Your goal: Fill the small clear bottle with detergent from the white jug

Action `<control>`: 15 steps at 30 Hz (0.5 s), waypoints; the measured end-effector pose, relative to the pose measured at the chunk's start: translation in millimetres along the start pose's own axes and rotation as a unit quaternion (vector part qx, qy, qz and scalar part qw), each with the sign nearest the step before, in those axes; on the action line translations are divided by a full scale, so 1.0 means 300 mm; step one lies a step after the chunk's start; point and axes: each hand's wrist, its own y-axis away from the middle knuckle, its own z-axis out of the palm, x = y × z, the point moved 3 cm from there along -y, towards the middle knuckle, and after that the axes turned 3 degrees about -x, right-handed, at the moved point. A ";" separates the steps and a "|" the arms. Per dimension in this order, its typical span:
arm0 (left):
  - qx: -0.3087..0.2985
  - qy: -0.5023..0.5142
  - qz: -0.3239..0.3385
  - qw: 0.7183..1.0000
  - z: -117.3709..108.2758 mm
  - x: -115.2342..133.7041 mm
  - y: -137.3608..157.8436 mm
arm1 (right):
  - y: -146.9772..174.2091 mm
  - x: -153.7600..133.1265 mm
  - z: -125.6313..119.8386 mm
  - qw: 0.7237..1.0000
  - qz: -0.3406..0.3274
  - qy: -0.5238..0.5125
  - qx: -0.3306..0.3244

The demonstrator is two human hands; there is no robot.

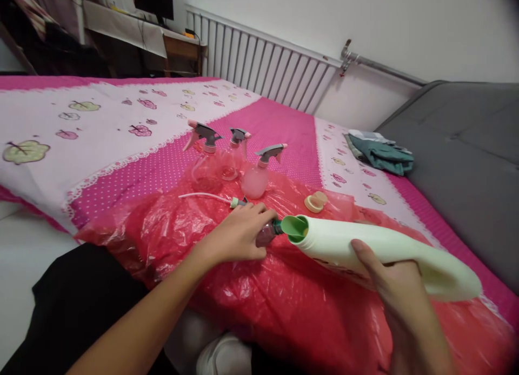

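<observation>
In my left hand (245, 229) is a small clear bottle (265, 234) with a dark green neck, lying tilted over the red plastic sheet (251, 288). My right hand (399, 288) grips a large pale green jug (352, 245) by its handle, tipped nearly level. Its green spout (295, 228) meets the small bottle's neck; whether liquid is flowing I cannot tell. Just past my left hand lies a loose spray head (238, 202) with a thin tube. Three spray bottles, one at left (206, 164), one behind (231, 159) and one pinkish (255, 178), stand upright.
A pale yellow cap (315, 202) rests on the red sheet. Beneath is a bed with a pink and white cover (279, 126). Folded clothes (381, 153) lie near the grey headboard (458, 148). A radiator (263, 56) and a desk (182, 53) stand beyond.
</observation>
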 end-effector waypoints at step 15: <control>-0.001 -0.023 0.006 1.000 0.011 0.000 0.000 | 0.004 -0.049 -0.045 0.991 -0.041 0.124 0.026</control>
